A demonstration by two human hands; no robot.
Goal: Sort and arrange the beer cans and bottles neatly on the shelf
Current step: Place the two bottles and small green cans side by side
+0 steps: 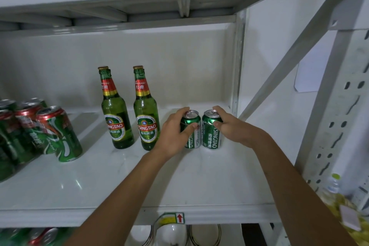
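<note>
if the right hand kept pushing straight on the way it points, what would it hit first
The right hand grips the right can and points left, so that can would likely meet the left can first; the gap between them looks narrow.

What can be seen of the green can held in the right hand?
The right-hand can is a green Tsingtao can with white vertical lettering and a silver top whose pull tab looks unopened. It stands upright on the white shelf, close beside the other green can. The right hand grips its upper part.
</note>
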